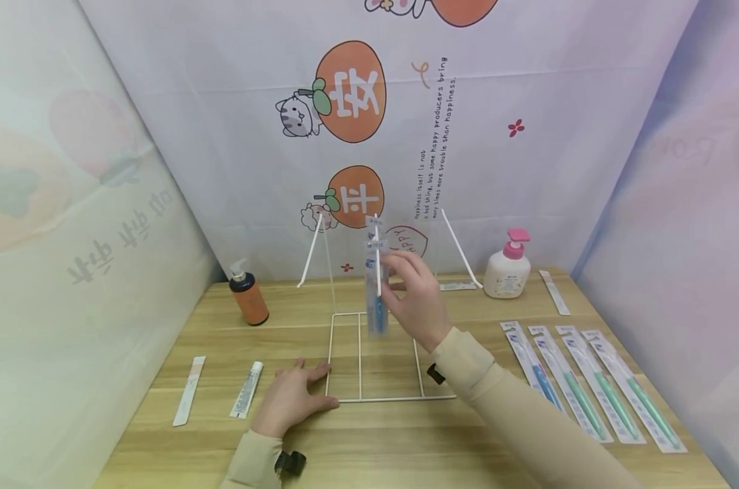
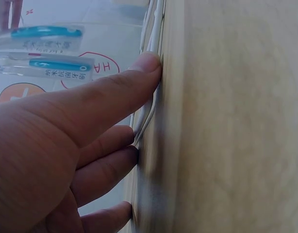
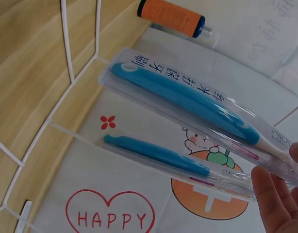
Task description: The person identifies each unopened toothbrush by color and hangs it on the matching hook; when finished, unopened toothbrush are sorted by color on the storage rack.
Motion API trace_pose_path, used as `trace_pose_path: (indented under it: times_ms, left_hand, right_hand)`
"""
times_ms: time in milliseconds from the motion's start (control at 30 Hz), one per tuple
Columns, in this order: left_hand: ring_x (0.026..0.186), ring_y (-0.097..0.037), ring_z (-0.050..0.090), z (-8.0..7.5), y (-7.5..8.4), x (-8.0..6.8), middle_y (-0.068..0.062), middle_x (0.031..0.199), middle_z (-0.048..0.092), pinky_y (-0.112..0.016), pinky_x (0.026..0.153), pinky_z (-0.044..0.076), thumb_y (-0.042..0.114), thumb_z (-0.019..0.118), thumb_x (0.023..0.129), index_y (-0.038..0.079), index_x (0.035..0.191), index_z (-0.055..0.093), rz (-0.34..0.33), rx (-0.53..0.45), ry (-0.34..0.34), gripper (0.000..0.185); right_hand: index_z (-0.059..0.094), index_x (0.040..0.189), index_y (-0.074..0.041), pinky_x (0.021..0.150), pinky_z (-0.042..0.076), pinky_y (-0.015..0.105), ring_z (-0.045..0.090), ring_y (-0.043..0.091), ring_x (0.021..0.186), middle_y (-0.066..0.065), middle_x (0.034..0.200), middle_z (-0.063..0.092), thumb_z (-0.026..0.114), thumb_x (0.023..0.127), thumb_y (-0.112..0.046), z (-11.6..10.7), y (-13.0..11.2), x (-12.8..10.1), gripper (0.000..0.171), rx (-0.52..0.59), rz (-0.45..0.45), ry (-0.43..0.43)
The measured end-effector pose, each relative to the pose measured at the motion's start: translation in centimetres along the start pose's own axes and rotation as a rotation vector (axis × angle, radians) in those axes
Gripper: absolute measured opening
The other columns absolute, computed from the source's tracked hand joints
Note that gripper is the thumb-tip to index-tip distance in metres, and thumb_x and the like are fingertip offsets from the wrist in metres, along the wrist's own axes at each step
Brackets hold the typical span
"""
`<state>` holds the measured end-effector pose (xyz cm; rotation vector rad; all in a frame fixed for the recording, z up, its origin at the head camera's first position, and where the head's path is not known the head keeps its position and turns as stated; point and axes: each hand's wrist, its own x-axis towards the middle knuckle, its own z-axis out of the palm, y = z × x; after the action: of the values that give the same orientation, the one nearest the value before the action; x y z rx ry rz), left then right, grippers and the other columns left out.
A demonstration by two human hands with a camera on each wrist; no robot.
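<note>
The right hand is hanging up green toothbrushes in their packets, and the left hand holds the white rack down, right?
Not quite: the packaged toothbrushes in the right hand are blue, as the right wrist view shows. The left hand does press on the white rack.

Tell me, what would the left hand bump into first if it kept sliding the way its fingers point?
Probably the white wire rack. The left hand lies flat on the wooden table, and its fingertips already touch the rack's base wire in the left wrist view.
</note>
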<state>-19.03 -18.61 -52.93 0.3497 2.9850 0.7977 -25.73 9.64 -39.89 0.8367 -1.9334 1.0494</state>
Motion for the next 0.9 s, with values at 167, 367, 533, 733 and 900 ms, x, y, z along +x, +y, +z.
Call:
trace_pose_path:
  times_ms: [167, 367, 533, 733, 900]
  left_hand:
    - [0.142, -0.054, 0.051, 0.1, 0.0, 0.0, -0.017, 0.143, 0.069, -0.081, 0.110, 0.036, 0.056, 0.094, 0.077, 0.021, 0.138, 0.077, 0.005, 0.003, 0.003, 0.073]
    - [0.142, -0.055, 0.051, 0.2, -0.1, 0.0, -0.019, 0.143, 0.068, -0.081, 0.110, 0.037, 0.056, 0.094, 0.077, 0.020, 0.138, 0.077, 0.012, 0.000, 0.005, 0.072]
    - [0.140, -0.056, 0.052, 0.1, -0.1, 0.0, -0.023, 0.144, 0.066, -0.080, 0.107, 0.040, 0.057, 0.094, 0.077, 0.020, 0.138, 0.077, 0.012, 0.006, 0.005, 0.074]
    - [0.143, -0.054, 0.051, 0.1, -0.1, 0.0, -0.019, 0.143, 0.068, -0.080, 0.110, 0.037, 0.057, 0.094, 0.077, 0.021, 0.138, 0.077, 0.007, 0.004, 0.004, 0.073]
    - [0.143, -0.054, 0.051, 0.0, -0.1, 0.0, -0.017, 0.142, 0.069, -0.081, 0.109, 0.038, 0.056, 0.094, 0.077, 0.020, 0.138, 0.077, 0.005, 0.003, 0.000, 0.073]
  right_hand:
    - [0.065, 0.127, 0.004, 0.077, 0.066, 0.034, 0.073, 0.031, 0.101, 0.019, 0.126, 0.064, 0.077, 0.089, 0.016, 0.6, 0.6, 0.6, 0.042, 0.003, 0.015, 0.019]
    - [0.065, 0.126, 0.005, 0.077, 0.067, 0.034, 0.072, 0.033, 0.101, 0.021, 0.125, 0.063, 0.079, 0.088, 0.016, 1.0, 0.9, 0.9, 0.042, 0.010, 0.022, 0.032]
    - [0.065, 0.127, 0.002, 0.077, 0.067, 0.036, 0.072, 0.031, 0.103, 0.019, 0.127, 0.063, 0.080, 0.089, 0.012, 1.3, 1.2, 1.2, 0.042, -0.037, 0.047, 0.030]
    - [0.064, 0.128, 0.002, 0.078, 0.066, 0.034, 0.072, 0.031, 0.104, 0.019, 0.128, 0.062, 0.079, 0.091, 0.010, 1.2, 1.2, 1.3, 0.041, -0.060, 0.072, 0.014]
    - [0.063, 0.128, 0.002, 0.078, 0.067, 0.035, 0.071, 0.032, 0.104, 0.020, 0.129, 0.061, 0.078, 0.091, 0.011, 1.2, 1.2, 1.3, 0.041, -0.057, 0.076, 0.005]
